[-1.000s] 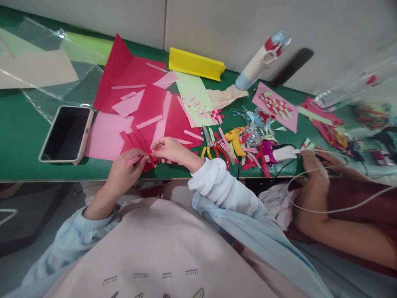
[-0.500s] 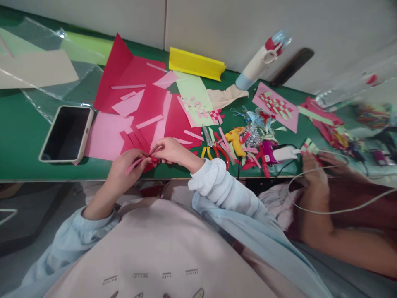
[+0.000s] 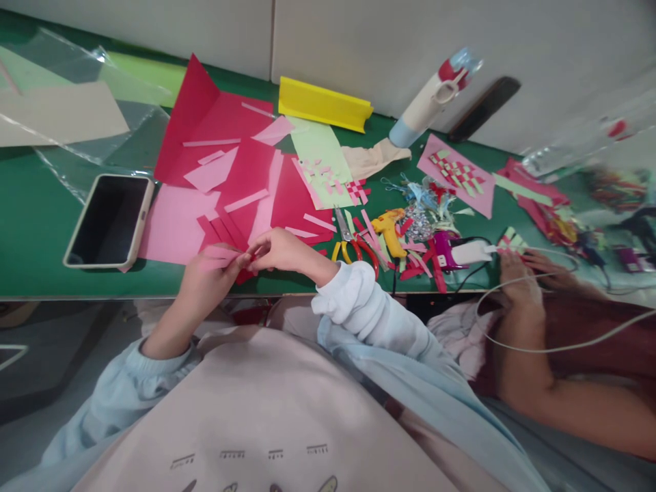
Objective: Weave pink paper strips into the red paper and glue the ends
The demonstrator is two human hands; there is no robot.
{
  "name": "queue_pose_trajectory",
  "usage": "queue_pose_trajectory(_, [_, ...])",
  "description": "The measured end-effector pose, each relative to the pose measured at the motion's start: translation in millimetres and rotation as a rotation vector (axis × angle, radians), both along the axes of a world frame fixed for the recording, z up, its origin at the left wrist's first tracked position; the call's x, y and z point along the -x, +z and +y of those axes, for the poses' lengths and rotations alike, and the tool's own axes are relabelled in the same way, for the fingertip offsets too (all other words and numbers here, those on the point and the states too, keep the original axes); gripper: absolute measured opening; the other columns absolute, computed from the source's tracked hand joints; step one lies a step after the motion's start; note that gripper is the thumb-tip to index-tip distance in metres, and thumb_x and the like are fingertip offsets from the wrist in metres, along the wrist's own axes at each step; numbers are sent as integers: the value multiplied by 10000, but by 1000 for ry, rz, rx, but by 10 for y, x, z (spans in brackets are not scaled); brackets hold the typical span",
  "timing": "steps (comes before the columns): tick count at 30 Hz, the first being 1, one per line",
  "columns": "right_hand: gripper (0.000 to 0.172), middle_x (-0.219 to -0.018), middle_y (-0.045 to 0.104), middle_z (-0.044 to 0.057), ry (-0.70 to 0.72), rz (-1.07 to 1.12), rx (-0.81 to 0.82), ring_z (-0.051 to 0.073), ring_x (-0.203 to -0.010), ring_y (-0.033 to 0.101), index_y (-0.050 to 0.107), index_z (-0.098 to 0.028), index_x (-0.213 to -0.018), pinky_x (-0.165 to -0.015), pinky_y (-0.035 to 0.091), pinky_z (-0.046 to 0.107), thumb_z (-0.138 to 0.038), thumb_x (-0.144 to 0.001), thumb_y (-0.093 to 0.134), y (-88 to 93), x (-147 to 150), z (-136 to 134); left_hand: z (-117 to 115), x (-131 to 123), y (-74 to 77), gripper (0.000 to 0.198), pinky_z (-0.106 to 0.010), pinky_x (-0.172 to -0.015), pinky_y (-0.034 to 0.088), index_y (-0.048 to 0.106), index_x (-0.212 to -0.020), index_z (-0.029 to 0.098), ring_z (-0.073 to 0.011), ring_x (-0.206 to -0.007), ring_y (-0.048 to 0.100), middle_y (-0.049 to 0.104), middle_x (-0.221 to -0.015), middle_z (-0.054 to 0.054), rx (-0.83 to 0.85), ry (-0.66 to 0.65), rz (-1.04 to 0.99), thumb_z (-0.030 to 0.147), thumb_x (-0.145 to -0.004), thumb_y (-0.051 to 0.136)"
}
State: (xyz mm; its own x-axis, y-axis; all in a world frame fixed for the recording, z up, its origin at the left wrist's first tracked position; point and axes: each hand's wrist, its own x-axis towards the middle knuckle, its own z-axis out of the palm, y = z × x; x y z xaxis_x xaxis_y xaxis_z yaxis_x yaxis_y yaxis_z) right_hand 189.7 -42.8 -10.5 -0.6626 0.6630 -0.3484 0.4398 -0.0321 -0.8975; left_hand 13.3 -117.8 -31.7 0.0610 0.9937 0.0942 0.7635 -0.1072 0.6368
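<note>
My left hand (image 3: 208, 280) pinches a pink paper strip (image 3: 221, 252) near the front edge of the green table (image 3: 35, 225). My right hand (image 3: 279, 251) meets it from the right, fingers closed on the same strip's end. Under both hands lie red paper strips (image 3: 225, 232) fanned out on red paper sheets (image 3: 233, 164) and a pink sheet (image 3: 174, 222).
A phone (image 3: 109, 221) lies left of the paper. Scissors (image 3: 344, 236), pliers (image 3: 370, 251), a yellow glue gun (image 3: 388, 229) and paper scraps sit to the right. A woven green-pink piece (image 3: 331, 174), a yellow folder (image 3: 322, 106), a bottle (image 3: 428, 102) stand behind. Another person's hand (image 3: 520, 273) works at right.
The pink strip has swung from hanging down-left to lying flat over my left fingers. Both hands stay together at the same spot.
</note>
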Motion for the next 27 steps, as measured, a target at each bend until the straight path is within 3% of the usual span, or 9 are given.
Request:
queue_pose_trajectory(4, [141,-665,680,7,8,9,-22,59,-516,531,739,-97,-873,-522,405,172,-187,-765,722,-38,-11,13,-14,17,-17,436,-313,-618,449,637,-753,224,-214,-701,617,670,-748,-55,20,65,-38,614,-862,476])
queue_pose_trajectory(7, [108,-644,664,3,16,9,-15,62,-513,525,733,-94,-846,-520,397,175,-157,-768,692,-15,-27,15,-33,12,31,408,-319,-584,420,632,-785,215,-211,-630,591,648,-718,-57,84,52,-18,579,-859,464])
queue_pose_trajectory(11, [72,-639,657,-5,23,14,-12,56,-517,521,720,-102,-797,-529,387,172,-140,-753,677,12,-34,13,-54,-8,84,354,-316,-526,371,616,-791,193,-191,-517,518,593,-619,-43,144,133,73,506,-850,461])
queue_pose_trajectory(15, [41,-589,621,-25,27,8,12,54,-516,499,713,-110,-732,-509,366,162,-135,-712,687,44,-39,8,-50,-5,77,265,-342,-670,494,655,-898,203,-227,-743,641,706,-847,-74,42,49,-11,354,-850,442])
queue_pose_trajectory(19, [96,-554,591,-34,-11,-30,78,71,-509,495,729,-137,-748,-441,335,160,-134,-674,668,123,-61,1,-46,4,67,242,-379,-894,525,691,-911,264,-247,-985,666,738,-982,-51,-25,-56,-141,350,-891,466])
queue_pose_trajectory(27, [89,-497,488,-60,26,-95,91,52,-450,410,672,-126,-686,-398,309,157,-74,-659,604,233,-58,10,-52,-4,73,318,-391,-870,533,716,-1062,238,-246,-981,657,726,-1063,-76,12,-63,-168,329,-897,461])
